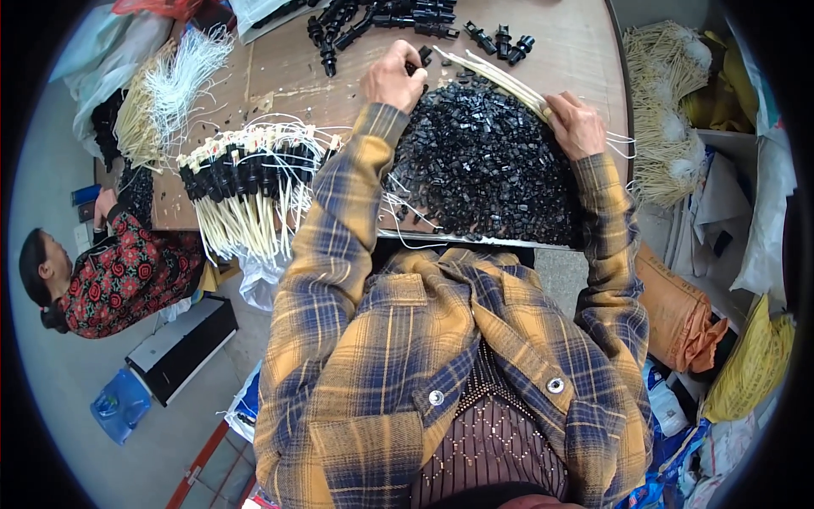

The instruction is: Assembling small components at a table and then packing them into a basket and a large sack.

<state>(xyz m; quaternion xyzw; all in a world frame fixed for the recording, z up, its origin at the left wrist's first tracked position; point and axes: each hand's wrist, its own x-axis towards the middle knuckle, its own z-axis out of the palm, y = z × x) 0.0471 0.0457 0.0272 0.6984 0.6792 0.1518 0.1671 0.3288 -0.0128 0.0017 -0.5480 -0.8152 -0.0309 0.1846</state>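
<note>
Head view shows a dark fitting [424,56], apparently of plastic, being pinched by the left hand [394,78], while slim, cream-coloured cords [496,76] are gripped in the curled right hand [577,125], their free ends near the fitting. Joining of cord to fitting seems to be in hand; careful alignment of the tips would be needed next. Beneath, glossy, angular black pieces [492,161] are heaped on the smooth brown bench [577,38].

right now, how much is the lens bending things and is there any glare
Head view: strong fisheye, dark corners, tabletop bowed along its right edge; small glints on the heap of black parts; left hand and right hand fairly sharp.
</note>
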